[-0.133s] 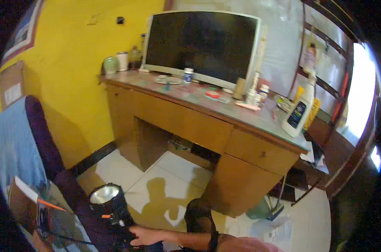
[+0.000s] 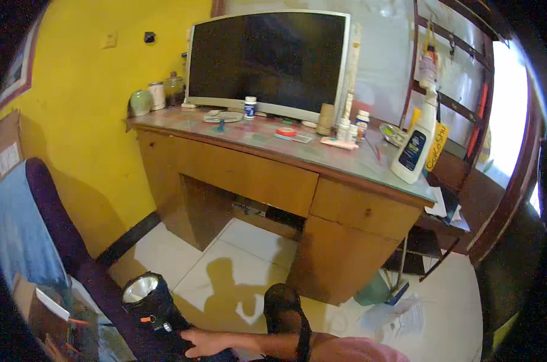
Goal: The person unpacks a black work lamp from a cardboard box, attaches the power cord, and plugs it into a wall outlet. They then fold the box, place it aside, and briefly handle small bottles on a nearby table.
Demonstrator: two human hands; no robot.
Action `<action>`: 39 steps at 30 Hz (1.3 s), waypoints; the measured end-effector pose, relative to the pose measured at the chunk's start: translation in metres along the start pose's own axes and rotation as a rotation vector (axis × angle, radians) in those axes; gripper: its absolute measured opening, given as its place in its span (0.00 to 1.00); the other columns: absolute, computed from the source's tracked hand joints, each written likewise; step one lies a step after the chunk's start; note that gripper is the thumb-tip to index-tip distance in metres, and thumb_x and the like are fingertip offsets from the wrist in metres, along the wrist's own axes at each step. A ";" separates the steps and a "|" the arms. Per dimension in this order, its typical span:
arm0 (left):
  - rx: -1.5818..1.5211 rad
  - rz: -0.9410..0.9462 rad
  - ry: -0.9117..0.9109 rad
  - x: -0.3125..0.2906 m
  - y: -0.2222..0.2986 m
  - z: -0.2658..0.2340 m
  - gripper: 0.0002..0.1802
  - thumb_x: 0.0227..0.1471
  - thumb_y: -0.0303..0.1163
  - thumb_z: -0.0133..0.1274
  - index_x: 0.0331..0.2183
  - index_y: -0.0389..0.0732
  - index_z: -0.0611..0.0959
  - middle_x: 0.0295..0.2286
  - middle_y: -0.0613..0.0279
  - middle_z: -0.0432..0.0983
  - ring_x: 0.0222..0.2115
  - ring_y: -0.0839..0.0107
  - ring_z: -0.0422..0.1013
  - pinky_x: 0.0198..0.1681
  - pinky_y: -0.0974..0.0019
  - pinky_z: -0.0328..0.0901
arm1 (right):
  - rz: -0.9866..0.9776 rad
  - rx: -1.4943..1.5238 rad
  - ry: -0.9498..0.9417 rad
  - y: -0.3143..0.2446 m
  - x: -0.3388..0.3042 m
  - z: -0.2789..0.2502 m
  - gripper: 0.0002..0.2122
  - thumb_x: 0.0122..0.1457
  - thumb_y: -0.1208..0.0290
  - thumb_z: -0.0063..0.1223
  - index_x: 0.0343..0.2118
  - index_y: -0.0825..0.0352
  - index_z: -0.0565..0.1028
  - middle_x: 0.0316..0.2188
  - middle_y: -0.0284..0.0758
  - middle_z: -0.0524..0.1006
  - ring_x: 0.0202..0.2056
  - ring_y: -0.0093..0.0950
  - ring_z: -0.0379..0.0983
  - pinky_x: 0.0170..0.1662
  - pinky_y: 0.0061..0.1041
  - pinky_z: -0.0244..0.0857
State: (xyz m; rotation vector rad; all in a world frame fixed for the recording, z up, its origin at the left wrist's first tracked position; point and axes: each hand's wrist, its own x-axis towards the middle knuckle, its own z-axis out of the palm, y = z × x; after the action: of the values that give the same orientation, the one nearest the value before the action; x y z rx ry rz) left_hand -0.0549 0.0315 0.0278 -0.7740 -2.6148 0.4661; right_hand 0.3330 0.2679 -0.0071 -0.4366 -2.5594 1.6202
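Observation:
A large black torch (image 2: 159, 308) with a wide round lens (image 2: 142, 288) leans at the lower left, its lens tilted upward. A small orange tab and a metal clip show on its body. My right hand (image 2: 206, 342) reaches in from the lower right, with its fingers closed round the dark rear part of the torch. Part of the grip is lost against the black. A pink sleeve (image 2: 358, 349) and a black-clad knee (image 2: 282, 301) lie beside that forearm. I cannot make out my left hand.
A wooden desk (image 2: 243, 163) stands ahead, bearing a large monitor (image 2: 267, 60), a white spray bottle (image 2: 415, 148) and several small bottles. At left is a dark purple chair back (image 2: 50, 205) with blue cloth (image 2: 20, 205). A green dustpan (image 2: 373, 289) rests on the tiled floor.
The whole view has shifted, so the desk and its items sit farther left. The torch's lens end appears slightly lower and farther left. My right hand stays on the torch.

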 end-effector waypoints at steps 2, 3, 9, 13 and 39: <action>-0.681 0.257 0.175 -0.019 0.031 -0.035 0.25 0.59 0.39 0.28 0.53 0.35 0.60 0.51 0.51 0.60 0.48 0.61 0.62 0.48 0.64 0.59 | 0.005 0.044 -0.019 -0.003 0.001 0.000 0.22 0.45 0.67 0.52 0.40 0.78 0.63 0.37 0.48 0.68 0.41 0.36 0.64 0.45 0.32 0.59; -0.919 0.317 0.235 -0.043 0.049 -0.051 0.24 0.58 0.40 0.32 0.50 0.36 0.65 0.47 0.51 0.64 0.45 0.60 0.64 0.46 0.64 0.61 | -0.028 0.087 -0.015 -0.004 0.003 0.002 0.19 0.45 0.68 0.51 0.38 0.77 0.64 0.34 0.48 0.69 0.38 0.35 0.66 0.41 0.32 0.61; -1.386 0.639 -0.055 -0.122 0.159 -0.110 0.18 0.53 0.41 0.46 0.40 0.37 0.75 0.37 0.53 0.72 0.36 0.61 0.69 0.38 0.63 0.63 | -0.203 0.043 0.122 0.011 0.009 0.011 0.18 0.44 0.71 0.51 0.37 0.76 0.65 0.32 0.47 0.72 0.35 0.36 0.69 0.39 0.33 0.63; -1.642 0.464 -0.231 -0.131 0.212 -0.111 0.25 0.41 0.35 0.54 0.42 0.33 0.71 0.33 0.55 0.71 0.35 0.64 0.66 0.40 0.65 0.62 | -0.119 0.328 -0.024 0.022 0.013 0.017 0.19 0.43 0.72 0.51 0.38 0.76 0.64 0.31 0.48 0.72 0.34 0.38 0.70 0.39 0.34 0.63; -2.221 0.127 -0.362 -0.129 0.250 -0.135 0.21 0.45 0.29 0.52 0.42 0.36 0.66 0.23 0.63 0.68 0.21 0.73 0.65 0.25 0.71 0.63 | -0.442 -0.520 1.086 -0.104 -0.133 -0.224 0.08 0.48 0.71 0.52 0.31 0.67 0.73 0.25 0.29 0.72 0.26 0.17 0.65 0.30 0.17 0.61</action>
State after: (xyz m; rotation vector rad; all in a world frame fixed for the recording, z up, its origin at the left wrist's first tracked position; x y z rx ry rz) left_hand 0.2164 0.1841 0.0105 -1.2163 -2.2132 -2.7949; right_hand 0.4891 0.3845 0.1950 -0.5242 -1.9254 0.3360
